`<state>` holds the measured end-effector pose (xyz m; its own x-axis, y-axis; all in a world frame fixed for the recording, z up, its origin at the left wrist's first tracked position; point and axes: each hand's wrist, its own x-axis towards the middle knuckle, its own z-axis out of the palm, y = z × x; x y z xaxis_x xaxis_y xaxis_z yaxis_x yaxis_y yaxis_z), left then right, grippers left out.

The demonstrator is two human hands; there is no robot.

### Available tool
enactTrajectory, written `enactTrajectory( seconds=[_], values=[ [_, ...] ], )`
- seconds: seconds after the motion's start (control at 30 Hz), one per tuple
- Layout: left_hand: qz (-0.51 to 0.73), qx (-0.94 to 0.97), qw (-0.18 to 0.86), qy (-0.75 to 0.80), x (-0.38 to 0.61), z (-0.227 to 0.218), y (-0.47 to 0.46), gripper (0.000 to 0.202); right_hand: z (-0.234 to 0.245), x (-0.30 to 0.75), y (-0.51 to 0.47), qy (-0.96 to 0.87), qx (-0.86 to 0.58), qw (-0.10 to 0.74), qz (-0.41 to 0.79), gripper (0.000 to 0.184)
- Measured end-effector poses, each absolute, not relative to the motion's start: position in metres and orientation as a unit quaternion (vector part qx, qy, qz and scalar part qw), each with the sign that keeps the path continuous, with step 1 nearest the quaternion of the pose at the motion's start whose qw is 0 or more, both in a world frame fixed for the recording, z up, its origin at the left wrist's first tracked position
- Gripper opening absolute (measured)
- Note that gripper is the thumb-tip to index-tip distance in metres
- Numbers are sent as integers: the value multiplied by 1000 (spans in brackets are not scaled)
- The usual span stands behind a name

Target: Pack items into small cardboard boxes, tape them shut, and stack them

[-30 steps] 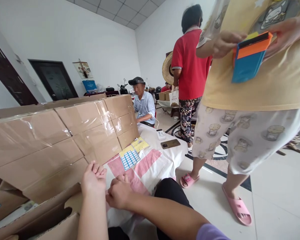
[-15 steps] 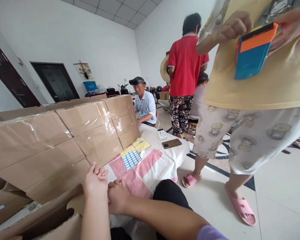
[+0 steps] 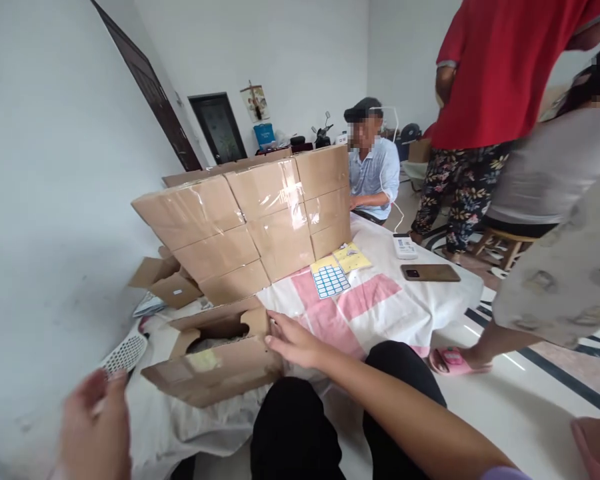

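My right hand point(image 3: 294, 339) grips the right end of an open cardboard box point(image 3: 215, 377), thumb outside and fingers over the edge. Cut-out end flaps show at the box's top, and its inside is mostly hidden in shadow. At the lower left, my left hand point(image 3: 97, 423) is slightly blurred, with thumb and fingers curved and apart. Its fingertips are right at a white perforated piece point(image 3: 127, 355); whether they touch it I cannot tell.
Taped cardboard boxes point(image 3: 250, 220) form a wall across the table. A label sheet point(image 3: 331, 281), a phone point(image 3: 430, 273) and a small white device point(image 3: 405, 247) lie on the cloth point(image 3: 320, 313). A person in blue point(image 3: 375, 167) sits behind; others stand and sit at right.
The view has swung left. My hands, close together before, are now apart: the right on the box end, the left out by the perforated piece. The person holding a blue-and-orange item is mostly out of view.
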<state>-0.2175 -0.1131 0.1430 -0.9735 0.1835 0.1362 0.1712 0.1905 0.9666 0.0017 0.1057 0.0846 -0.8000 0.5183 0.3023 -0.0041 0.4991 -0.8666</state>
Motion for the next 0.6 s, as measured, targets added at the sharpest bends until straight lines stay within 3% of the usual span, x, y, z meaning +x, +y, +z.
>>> enactTrajectory(
  seconds=[0.03,0.07,0.2,0.3,0.6],
  values=[
    [629,120,6,768,-225,131,-111,47,85,3,106,-819,-141,272,486,69],
    [647,131,77,747,-229,119,-106,47,85,5,107,-817,-127,270,494,72],
    [676,138,170,703,-220,89,-83,59,81,8,114,-802,-124,270,518,75],
    [672,182,186,694,-204,83,-78,68,80,10,124,-774,-156,288,543,69],
    [685,226,127,681,-156,70,-41,59,100,35,161,-718,-217,330,573,64]
  ],
)
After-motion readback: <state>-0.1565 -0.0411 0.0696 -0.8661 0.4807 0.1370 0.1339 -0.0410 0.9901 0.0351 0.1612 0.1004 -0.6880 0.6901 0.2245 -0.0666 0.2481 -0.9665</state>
